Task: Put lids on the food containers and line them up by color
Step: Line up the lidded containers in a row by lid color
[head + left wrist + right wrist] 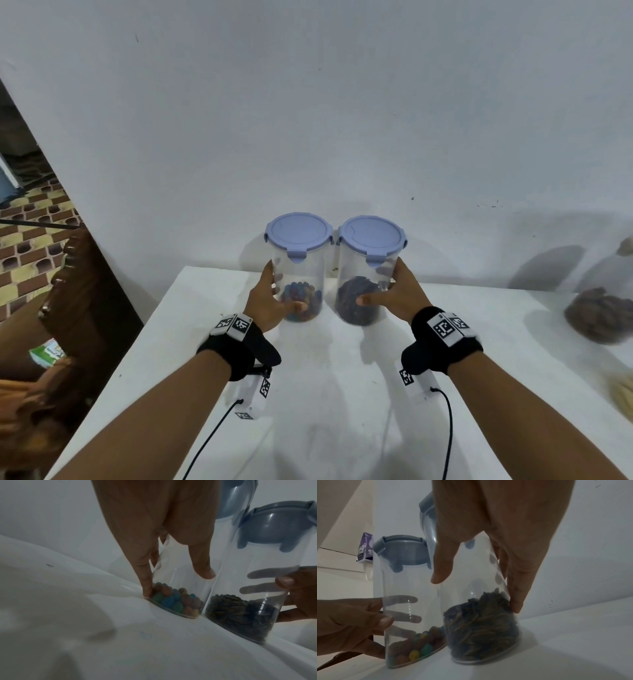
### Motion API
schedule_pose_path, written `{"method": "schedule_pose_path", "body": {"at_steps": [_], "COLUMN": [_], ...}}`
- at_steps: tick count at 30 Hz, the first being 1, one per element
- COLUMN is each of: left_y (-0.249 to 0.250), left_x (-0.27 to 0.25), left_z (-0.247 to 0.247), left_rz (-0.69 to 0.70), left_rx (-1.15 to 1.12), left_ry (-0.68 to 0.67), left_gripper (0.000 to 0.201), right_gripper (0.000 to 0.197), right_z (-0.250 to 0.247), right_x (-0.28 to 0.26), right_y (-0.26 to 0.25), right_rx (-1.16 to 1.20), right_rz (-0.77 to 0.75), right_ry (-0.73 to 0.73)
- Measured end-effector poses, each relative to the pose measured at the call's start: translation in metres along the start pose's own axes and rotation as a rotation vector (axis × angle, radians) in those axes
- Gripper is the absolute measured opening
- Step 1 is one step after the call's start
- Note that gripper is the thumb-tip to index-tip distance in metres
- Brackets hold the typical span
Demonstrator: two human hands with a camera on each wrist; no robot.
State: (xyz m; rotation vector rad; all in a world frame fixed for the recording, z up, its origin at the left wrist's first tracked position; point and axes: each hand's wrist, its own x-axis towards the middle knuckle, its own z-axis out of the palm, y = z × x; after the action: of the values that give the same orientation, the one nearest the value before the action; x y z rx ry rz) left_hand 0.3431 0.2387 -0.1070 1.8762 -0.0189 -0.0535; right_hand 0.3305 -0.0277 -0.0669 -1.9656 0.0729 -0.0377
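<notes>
Two clear tall containers stand side by side on the white table [308,394], each with a blue clip lid on top. The left container [298,274] holds coloured candies [176,601]; its lid [298,233] is closed. My left hand [274,301] grips it, thumb in front and fingers behind. The right container [366,284] holds dark seeds [481,631] under its blue lid [371,236]. My right hand [387,294] grips that one the same way. Both containers rest on the table and nearly touch.
A wall runs right behind the containers. At the table's right end stand a clear jar with brown contents [603,315] and a pale item [623,394]. A wooden chair [78,291] stands off the left edge. A small purple carton [365,547] shows in the right wrist view.
</notes>
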Motion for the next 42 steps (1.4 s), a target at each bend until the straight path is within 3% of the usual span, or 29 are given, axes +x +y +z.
{"method": "schedule_pose_path", "body": {"at_steps": [12, 17, 28, 31, 34, 37, 39, 42], "left_y": [0.002, 0.002, 0.008, 0.012, 0.018, 0.017, 0.011, 0.014], "left_x": [0.003, 0.005, 0.003, 0.001, -0.004, -0.013, -0.024, -0.038], "left_z": [-0.002, -0.002, -0.004, -0.005, -0.009, -0.016, -0.022, 0.001], "left_rz": [0.014, 0.013, 0.009, 0.004, -0.035, -0.063, -0.017, 0.088], "left_rx": [-0.007, 0.014, 0.027, 0.147, 0.385, 0.6, 0.676, 0.678], "left_ry": [-0.039, -0.04, -0.068, -0.056, 0.003, -0.029, -0.11, -0.317], "left_gripper": [0.132, 0.115, 0.127, 0.127, 0.105, 0.051, 0.031, 0.026], "right_gripper": [0.099, 0.101, 0.102, 0.105, 0.102, 0.111, 0.092, 0.056], "right_z": [0.001, 0.001, 0.002, 0.001, 0.001, -0.008, -0.015, -0.043], "right_x": [0.002, 0.001, -0.004, -0.009, -0.018, -0.031, -0.043, -0.077], "right_y": [-0.002, -0.002, -0.005, -0.005, -0.007, -0.002, 0.0, 0.007], "right_rx": [0.005, 0.012, 0.026, 0.034, -0.008, -0.059, -0.076, -0.081], "right_rz": [0.001, 0.0, 0.018, 0.034, 0.048, 0.076, 0.102, 0.112], "right_ry": [-0.024, -0.028, -0.042, -0.045, -0.054, -0.019, 0.02, 0.077]}}
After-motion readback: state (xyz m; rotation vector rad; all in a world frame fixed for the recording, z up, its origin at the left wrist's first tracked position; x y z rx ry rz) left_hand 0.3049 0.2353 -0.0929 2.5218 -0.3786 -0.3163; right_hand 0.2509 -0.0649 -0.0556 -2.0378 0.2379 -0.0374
